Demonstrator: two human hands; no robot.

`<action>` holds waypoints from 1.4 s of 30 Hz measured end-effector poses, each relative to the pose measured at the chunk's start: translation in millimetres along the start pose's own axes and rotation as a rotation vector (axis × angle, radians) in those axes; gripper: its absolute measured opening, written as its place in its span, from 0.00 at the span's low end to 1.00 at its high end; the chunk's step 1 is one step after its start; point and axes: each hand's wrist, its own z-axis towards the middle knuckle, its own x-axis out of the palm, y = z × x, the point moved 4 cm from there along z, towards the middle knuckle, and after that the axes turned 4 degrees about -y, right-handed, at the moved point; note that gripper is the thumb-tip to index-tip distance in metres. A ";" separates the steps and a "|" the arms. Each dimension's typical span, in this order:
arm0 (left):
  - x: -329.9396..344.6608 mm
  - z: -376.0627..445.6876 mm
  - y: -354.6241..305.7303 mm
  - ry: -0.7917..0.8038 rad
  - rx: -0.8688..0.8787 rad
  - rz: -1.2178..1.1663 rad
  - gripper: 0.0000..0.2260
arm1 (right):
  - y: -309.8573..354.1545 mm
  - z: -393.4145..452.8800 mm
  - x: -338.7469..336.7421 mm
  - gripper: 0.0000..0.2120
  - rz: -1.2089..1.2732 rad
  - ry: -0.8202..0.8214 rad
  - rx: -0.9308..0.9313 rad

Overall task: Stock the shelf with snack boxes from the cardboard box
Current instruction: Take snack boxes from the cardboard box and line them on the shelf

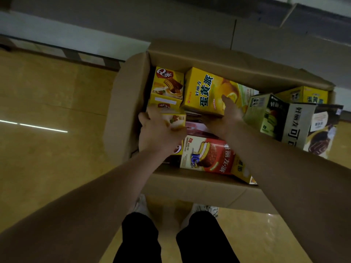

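Observation:
An open cardboard box (125,103) stands on the floor below me, filled with several snack boxes. My left hand (157,130) grips a small yellow snack box (176,121) at the carton's left side. My right hand (226,118) reaches in beside it, the thumb lying on the near edge of a large yellow egg-pie box (205,88); its fingers are hidden below. A small yellow Q box (168,85) stands at the far left. A red chocolate-pie box (212,156) lies near the front wall.
A green snack box (266,114), a grey-and-black box (303,126) and another yellow box (311,95) lean at the carton's right side. The tan tiled floor (47,111) stretches left. A grey shelf base (76,37) runs along the top. My legs (171,240) and shoes are below.

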 end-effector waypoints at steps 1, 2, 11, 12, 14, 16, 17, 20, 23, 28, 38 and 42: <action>-6.5 3.4 -5.0 -0.011 0.018 -0.064 0.40 | -2.7 1.8 0.4 0.25 0.036 0.013 0.014; -11.9 6.9 -9.2 -0.024 0.025 -0.127 0.40 | -5.6 2.9 1.2 0.26 0.070 0.017 0.024; -34.5 29.1 4.1 -0.056 -0.108 -0.427 0.54 | -16.0 17.7 4.0 0.22 0.108 -0.012 -0.048; -35.9 27.2 5.3 -0.049 -0.120 -0.465 0.54 | -16.8 13.5 3.6 0.21 0.098 0.002 -0.054; -40.0 22.5 7.1 -0.059 -0.168 -0.559 0.49 | -19.1 -0.1 0.4 0.22 0.068 0.007 -0.040; -49.2 14.7 5.5 -0.068 -0.220 -0.581 0.36 | -22.4 -17.5 -7.0 0.25 0.046 -0.008 0.004; -54.5 11.4 4.8 -0.070 -0.237 -0.604 0.29 | -24.0 -25.4 -11.8 0.28 0.053 -0.007 0.040; -85.7 -0.8 7.0 -0.112 -0.320 -0.699 0.23 | -21.8 -61.8 -26.8 0.28 0.000 0.028 0.121; -123.2 -16.2 6.5 -0.099 -0.405 -0.794 0.27 | -11.2 -104.4 -36.1 0.22 -0.234 0.159 0.062; -173.1 -62.9 -42.3 -0.038 -0.335 -0.876 0.25 | 22.2 -183.2 -42.7 0.28 -0.424 0.151 -0.215; -272.2 -197.4 -181.5 -0.071 -0.100 -1.125 0.21 | 72.2 -412.4 -60.1 0.41 -0.298 0.110 -0.630; -316.1 -244.3 -230.5 -0.056 -0.070 -1.163 0.13 | 93.6 -502.7 -65.5 0.33 -0.317 0.138 -0.795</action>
